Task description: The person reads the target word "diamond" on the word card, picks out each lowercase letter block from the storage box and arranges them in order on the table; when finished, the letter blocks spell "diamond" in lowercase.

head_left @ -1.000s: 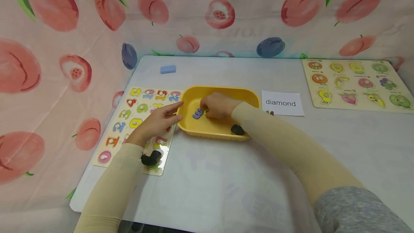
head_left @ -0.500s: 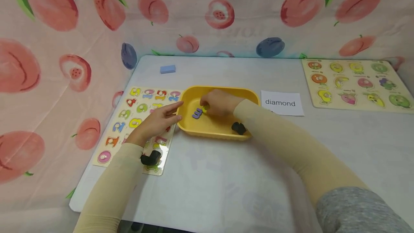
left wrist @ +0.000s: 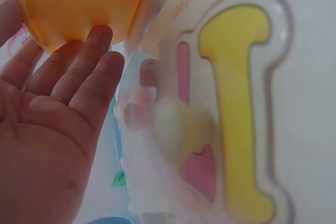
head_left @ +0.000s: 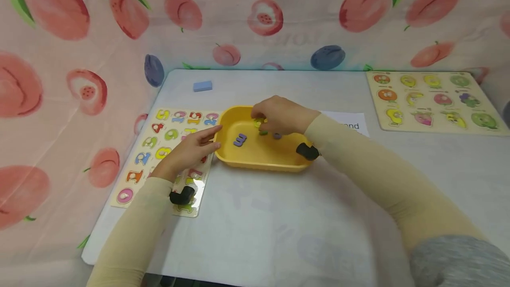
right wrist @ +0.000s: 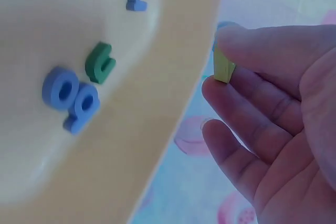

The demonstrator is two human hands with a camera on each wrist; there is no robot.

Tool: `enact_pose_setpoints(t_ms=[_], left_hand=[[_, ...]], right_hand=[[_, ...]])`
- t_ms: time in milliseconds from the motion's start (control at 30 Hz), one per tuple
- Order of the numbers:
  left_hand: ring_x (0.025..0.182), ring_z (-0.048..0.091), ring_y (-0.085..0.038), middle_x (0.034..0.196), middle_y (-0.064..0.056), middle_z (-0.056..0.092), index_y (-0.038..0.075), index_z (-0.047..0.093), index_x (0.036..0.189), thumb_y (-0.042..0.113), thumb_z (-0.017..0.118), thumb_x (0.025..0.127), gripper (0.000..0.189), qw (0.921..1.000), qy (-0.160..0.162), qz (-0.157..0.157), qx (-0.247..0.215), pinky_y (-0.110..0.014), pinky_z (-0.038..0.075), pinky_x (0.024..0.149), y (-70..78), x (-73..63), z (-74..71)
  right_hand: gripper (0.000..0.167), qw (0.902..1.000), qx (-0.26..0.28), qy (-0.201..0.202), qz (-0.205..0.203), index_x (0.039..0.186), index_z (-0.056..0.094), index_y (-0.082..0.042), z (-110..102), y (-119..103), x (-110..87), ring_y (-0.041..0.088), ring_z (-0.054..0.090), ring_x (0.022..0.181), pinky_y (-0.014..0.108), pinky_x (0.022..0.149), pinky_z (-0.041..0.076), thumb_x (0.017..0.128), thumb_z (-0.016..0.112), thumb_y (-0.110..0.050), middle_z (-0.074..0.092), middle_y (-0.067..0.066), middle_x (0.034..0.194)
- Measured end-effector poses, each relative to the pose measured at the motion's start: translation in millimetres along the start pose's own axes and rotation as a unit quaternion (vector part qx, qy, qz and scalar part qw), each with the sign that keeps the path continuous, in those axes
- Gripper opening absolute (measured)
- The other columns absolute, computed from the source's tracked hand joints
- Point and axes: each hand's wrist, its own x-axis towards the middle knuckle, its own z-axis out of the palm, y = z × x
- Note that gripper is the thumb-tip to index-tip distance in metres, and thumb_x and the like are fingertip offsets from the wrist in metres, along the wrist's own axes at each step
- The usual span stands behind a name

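Note:
My right hand (head_left: 284,114) pinches a small yellow letter (right wrist: 223,66) between thumb and fingers, over the back of the yellow tray (head_left: 263,163). Which letter it is, I cannot tell. Inside the tray lie a purple-blue m (head_left: 240,140), a green letter (right wrist: 100,62) like an n or u, a blue ring-shaped letter (right wrist: 59,88) and, against it, another blue letter with a round loop (right wrist: 87,100). My left hand (head_left: 187,154) has its fingers extended, fingertips at the tray's left rim, and hovers over the number puzzle board (head_left: 157,167).
A white word card (head_left: 352,121) right of the tray is partly covered by my right sleeve, with "ond" showing. Farther right lies a fruit puzzle board (head_left: 438,101). A blue block (head_left: 202,86) sits near the table's back left. Fruit-print curtain (head_left: 279,56) borders the table.
My right hand has lifted off the tray floor with the yellow letter and shifted toward the back right. Green and purple letters beneath it now show, and its sleeve covers more of the card.

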Motion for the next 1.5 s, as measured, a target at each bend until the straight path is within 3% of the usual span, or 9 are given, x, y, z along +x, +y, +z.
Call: enact_pose_setpoints(t_ms=[533,667,1000,1267,1500], left_hand=[[0.141,0.041,-0.028,0.16,0.001,0.035,0.022,0.037,0.157,0.03,0.06,0.102,0.06,1.0,-0.002,-0.008,0.003,-0.043,0.038,0.112,-2.9,-1.4,-0.1],[0.141,0.041,-0.029,0.159,0.001,0.035,0.023,0.037,0.157,0.03,0.06,0.102,0.06,1.0,0.0,-0.006,0.006,-0.043,0.038,0.111,-3.2,-0.6,-0.2],[0.141,0.04,-0.029,0.159,0.0,0.035,0.022,0.036,0.157,0.032,0.06,0.102,0.061,1.0,-0.002,-0.001,0.009,-0.044,0.038,0.112,-2.8,-1.0,0.8],[0.141,0.04,-0.029,0.16,-0.001,0.034,0.021,0.036,0.157,0.031,0.059,0.103,0.06,0.9999,-0.007,0.002,0.008,-0.044,0.038,0.111,-0.9,-0.9,0.8],[0.141,0.041,-0.03,0.16,-0.001,0.034,0.022,0.036,0.158,0.031,0.059,0.103,0.06,0.9999,-0.008,0.003,0.01,-0.044,0.038,0.111,0.0,1.0,1.9]], right_hand=[[0.036,0.9974,-0.006,0.066,0.028,0.128,0.066,-0.003,-5,27,-60.0,0.028,0.06,0.113,0.044,0.104,0.046,0.094,0.071,-0.014,0.066,0.009,0.124],[0.036,0.9954,0.003,0.079,0.053,0.129,0.066,-0.004,-3,38,-74.6,0.028,0.059,0.112,0.044,0.102,0.048,0.094,0.071,-0.014,0.067,0.009,0.123],[0.032,0.9871,0.009,0.145,0.066,0.122,0.068,0.0,5,76,-112.6,0.031,0.062,0.107,0.048,0.093,0.054,0.091,0.072,-0.008,0.069,0.012,0.115],[0.033,0.98,0.06,0.128,0.14,0.124,0.067,-0.002,22,100,-131.1,0.032,0.06,0.109,0.051,0.096,0.052,0.093,0.071,-0.01,0.068,0.013,0.116],[0.034,0.9764,0.065,0.126,0.163,0.124,0.067,-0.001,34,116,-139.7,0.035,0.059,0.11,0.054,0.099,0.048,0.093,0.071,-0.011,0.068,0.017,0.117]])
